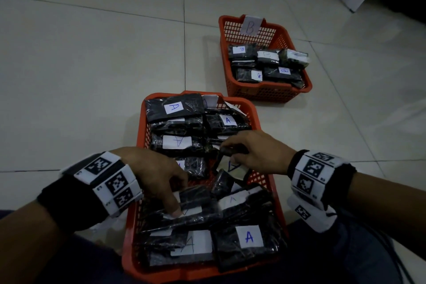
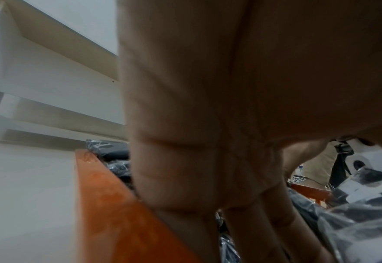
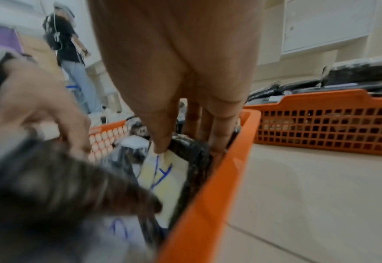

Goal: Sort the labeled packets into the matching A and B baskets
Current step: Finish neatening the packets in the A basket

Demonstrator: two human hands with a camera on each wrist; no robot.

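The left hand (image 1: 156, 175) pinches a black packet (image 1: 196, 200) near six o'clock in the near basket (image 1: 140, 136). Just right, the right hand (image 1: 255, 152) pinches an upended packet (image 1: 227, 163), its long axis roughly vertical. The B basket (image 1: 269, 92) lies on the floor toward one o'clock, nearer the right hand.

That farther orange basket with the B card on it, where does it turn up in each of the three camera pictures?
Head view: the B basket sits on the floor, upper right of centre, beyond the near basket.
Left wrist view: not in it; the left hand fills most of the picture.
Right wrist view: at the right edge, mid-height, packets heaped over its rim.
Shared landmark: the near basket's orange rim.
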